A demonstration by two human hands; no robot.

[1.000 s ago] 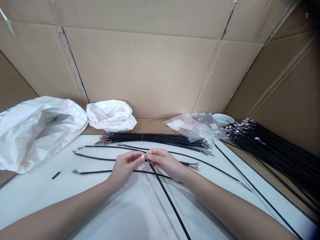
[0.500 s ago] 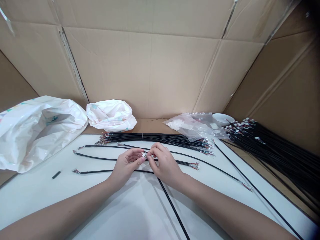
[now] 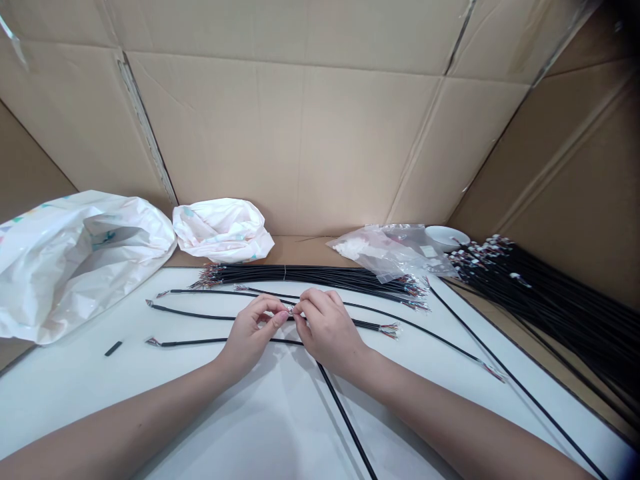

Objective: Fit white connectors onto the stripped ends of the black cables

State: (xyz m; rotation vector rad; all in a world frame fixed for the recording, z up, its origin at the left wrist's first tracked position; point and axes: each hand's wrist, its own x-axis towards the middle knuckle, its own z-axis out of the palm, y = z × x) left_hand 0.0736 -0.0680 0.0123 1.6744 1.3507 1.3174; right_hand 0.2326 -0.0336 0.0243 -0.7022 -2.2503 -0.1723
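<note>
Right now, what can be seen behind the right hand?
Black cables show on both sides of the right hand, on the white table; the stretches directly behind it are covered.

Left hand (image 3: 250,335) held pinched toward 2 o'clock, right hand (image 3: 331,331) toward 10; forearms (image 3: 137,415) angled from 8 and 4.

My left hand (image 3: 250,337) and right hand (image 3: 333,337) are bare and slim-fingered; my left forearm (image 3: 165,403) and right forearm (image 3: 435,410) are bare too, a tiny spot (image 3: 141,425) marking the left one
</note>
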